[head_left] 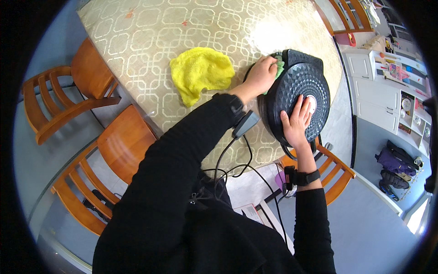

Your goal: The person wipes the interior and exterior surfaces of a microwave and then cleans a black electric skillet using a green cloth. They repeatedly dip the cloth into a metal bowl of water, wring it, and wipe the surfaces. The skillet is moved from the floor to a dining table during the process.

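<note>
- The right hand [296,122] lies flat, fingers spread wide, pressed on the ridged black lid of a round electric griddle [299,86]; it grips nothing, only steadies.
- The left hand [261,75] is curled around a small green cloth [278,68], held against the griddle's upper left edge (most of the cloth is hidden under the fingers).
- The griddle sits on the table [137,41] directly beneath both hands, near the table's right rim.
- A crumpled yellow towel [200,73] lies on the table just left of the left hand, not touching it.
- A black cord [230,157] with a plug block hangs off the table edge below the left wrist.
- A dark wristband [303,177] circles the right forearm.
- Wooden chairs [116,146] stand far left of the hands, and another shows just under the right wrist.
</note>
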Available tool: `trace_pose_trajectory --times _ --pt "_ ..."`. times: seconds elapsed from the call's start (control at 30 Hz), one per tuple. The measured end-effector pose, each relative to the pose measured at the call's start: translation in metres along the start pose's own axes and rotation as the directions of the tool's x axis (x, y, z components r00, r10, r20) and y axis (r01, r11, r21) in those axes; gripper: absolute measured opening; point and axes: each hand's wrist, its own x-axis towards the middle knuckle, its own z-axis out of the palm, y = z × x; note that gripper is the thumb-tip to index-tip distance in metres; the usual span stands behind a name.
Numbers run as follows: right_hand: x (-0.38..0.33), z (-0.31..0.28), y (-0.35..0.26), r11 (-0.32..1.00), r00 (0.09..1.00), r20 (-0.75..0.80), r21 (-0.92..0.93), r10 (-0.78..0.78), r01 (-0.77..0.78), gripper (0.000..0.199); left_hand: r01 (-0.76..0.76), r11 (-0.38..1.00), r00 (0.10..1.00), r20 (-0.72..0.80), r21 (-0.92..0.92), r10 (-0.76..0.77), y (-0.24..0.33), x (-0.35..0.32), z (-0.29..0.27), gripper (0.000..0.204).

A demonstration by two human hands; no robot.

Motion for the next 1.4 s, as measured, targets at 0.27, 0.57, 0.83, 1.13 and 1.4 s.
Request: trace_pose_trajectory --times 0.27,0.57,0.83,1.13,1.4 --pt "-0.001 0.001 -0.002 0.999 1.0 0.001 0.034 0.027 -0.027 0.08 0.308 0.944 0.951 -0.023 0.116 -0.307 0.041 -0.14 0.01 0.041" --pt "0.0 0.006 0.001 0.999 1.0 -0.019 0.046 0.021 -0.02 0.081 0.112 0.949 0.993 -0.012 0.293 -0.113 0.028 -0.007 0.006 0.034" --pt "-0.001 0.011 0.002 1.0 0.996 -0.092 0.021 -0.004 0.005 0.081 0.137 0.922 0.988 -0.113 0.362 -0.102 0.024 -0.044 0.011 0.033" --pt "0.001 0.008 0.006 1.0 1.0 -0.031 0.027 -0.002 0.002 0.08 0.693 0.72 0.721 0.029 -0.047 -0.692 0.074 -0.18 0.059 0.042" --pt "0.001 0.008 0.005 0.999 1.0 -0.029 0.04 0.005 -0.003 0.079 0.459 0.888 0.885 -0.105 0.018 -0.455 0.02 -0.066 0.009 0.032"
